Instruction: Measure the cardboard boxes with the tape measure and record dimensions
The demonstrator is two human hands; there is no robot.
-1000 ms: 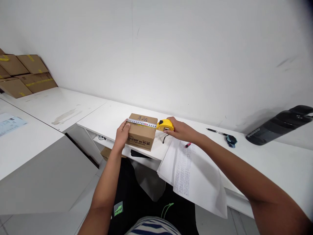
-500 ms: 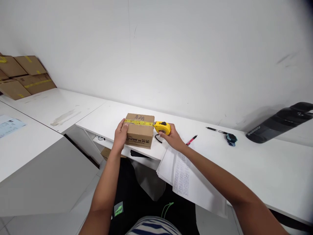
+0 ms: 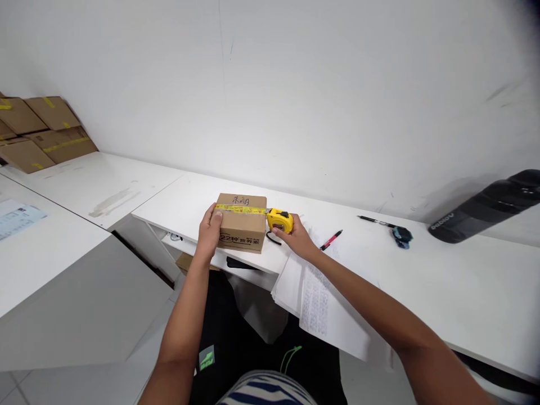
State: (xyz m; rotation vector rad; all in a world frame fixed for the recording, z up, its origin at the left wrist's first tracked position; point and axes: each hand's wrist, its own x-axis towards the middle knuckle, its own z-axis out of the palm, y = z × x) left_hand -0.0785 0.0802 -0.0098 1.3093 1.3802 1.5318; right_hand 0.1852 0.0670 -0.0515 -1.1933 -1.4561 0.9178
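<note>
A small brown cardboard box with writing on top sits near the front edge of the white desk. My left hand grips its left side and pins the end of a yellow tape blade stretched across the top. My right hand is closed round the yellow tape measure case, held against the box's right edge.
Printed paper sheets hang over the desk edge under my right arm. A red pen, a black pen, a small dark object and a black bottle lie to the right. Stacked cardboard boxes sit far left.
The tape case has moved left from beyond the box to its right edge, and the blade now shows yellow instead of white numbered. My left hand keeps its hold.
</note>
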